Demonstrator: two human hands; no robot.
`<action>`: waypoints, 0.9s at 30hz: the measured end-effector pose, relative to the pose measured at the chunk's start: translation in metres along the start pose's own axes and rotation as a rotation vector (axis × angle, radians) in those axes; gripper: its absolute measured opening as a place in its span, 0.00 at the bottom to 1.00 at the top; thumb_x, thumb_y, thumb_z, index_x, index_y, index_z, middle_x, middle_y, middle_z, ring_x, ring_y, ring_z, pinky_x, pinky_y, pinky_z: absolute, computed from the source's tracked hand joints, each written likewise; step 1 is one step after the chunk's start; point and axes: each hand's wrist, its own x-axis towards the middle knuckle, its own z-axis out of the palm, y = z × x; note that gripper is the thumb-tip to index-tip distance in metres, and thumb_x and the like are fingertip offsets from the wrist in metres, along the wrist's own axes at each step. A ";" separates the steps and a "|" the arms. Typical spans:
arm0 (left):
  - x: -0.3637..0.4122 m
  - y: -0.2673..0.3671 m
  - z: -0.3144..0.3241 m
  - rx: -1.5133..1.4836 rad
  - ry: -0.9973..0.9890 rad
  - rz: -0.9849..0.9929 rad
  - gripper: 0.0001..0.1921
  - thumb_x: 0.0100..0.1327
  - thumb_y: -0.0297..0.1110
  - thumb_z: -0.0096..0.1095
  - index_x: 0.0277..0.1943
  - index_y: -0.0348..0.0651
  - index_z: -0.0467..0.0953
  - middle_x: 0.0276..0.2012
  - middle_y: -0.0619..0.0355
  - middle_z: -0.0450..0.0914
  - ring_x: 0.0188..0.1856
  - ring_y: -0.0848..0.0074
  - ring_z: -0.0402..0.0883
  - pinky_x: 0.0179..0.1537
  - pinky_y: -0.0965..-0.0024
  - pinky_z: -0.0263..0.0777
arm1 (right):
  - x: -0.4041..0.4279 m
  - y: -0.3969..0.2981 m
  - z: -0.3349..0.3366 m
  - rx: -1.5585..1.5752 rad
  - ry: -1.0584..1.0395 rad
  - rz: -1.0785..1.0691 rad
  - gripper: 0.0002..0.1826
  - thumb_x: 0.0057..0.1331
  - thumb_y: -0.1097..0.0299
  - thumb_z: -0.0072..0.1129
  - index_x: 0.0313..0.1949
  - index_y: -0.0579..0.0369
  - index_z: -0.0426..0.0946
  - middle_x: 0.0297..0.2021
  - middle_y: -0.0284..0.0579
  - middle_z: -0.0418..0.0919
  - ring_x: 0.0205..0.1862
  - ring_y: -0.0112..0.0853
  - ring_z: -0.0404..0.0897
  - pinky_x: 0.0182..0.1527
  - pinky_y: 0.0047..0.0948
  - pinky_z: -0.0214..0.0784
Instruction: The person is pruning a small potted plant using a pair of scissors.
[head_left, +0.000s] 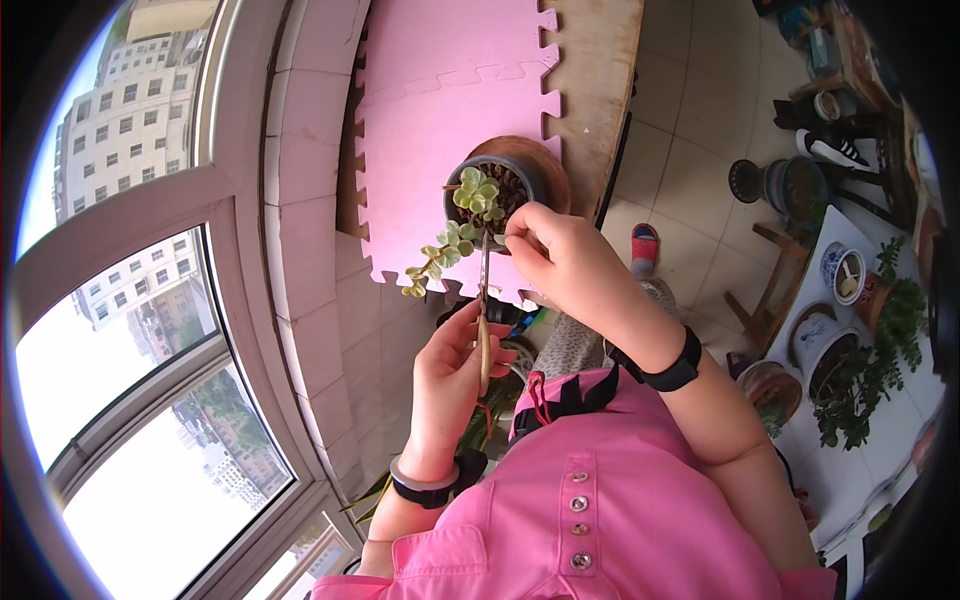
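A variegated succulent (475, 192) grows in a dark round pot (534, 180) filled with reddish-brown granules. One of its leafy stems (442, 255) trails over the pot's near left rim. My left hand (454, 371) grips a pair of scissors (484, 330) by the pale gold handles, with the blades reaching up to the pot's near edge. Beside the blade tips, my right hand (551, 244) has thumb and forefinger pinched at a small pale green leaf (501, 239). Whether the blades touch a stem is hard to tell.
Behind the pot lies a brown round saucer (551, 154). Pink interlocking foam mats (457, 120) cover part of a wooden tabletop (596, 90). Windows (150, 300) and a tiled wall (311, 225) run along the left. Several potted plants stand on a white surface (795, 300) at right, near a wooden stool (765, 277).
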 end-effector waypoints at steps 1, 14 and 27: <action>-0.001 -0.003 -0.001 -0.016 -0.021 0.005 0.23 0.68 0.27 0.57 0.64 0.32 0.65 0.46 0.49 0.81 0.38 0.73 0.84 0.37 0.76 0.78 | -0.003 0.002 -0.003 -0.005 -0.005 -0.001 0.04 0.64 0.73 0.55 0.35 0.61 0.71 0.21 0.50 0.77 0.22 0.37 0.79 0.25 0.34 0.68; 0.002 -0.019 0.003 -0.066 -0.149 0.026 0.23 0.69 0.26 0.54 0.65 0.33 0.64 0.46 0.53 0.79 0.42 0.75 0.83 0.39 0.78 0.77 | -0.004 0.000 -0.016 0.754 -0.172 0.162 0.09 0.71 0.63 0.43 0.37 0.52 0.68 0.25 0.33 0.69 0.23 0.18 0.64 0.26 0.16 0.57; 0.007 -0.040 -0.007 -0.099 -0.165 0.113 0.24 0.69 0.27 0.55 0.66 0.33 0.64 0.47 0.51 0.81 0.42 0.75 0.82 0.41 0.75 0.78 | 0.000 -0.002 0.019 -0.343 0.249 -0.159 0.11 0.64 0.68 0.61 0.45 0.55 0.76 0.18 0.35 0.69 0.19 0.24 0.68 0.23 0.27 0.59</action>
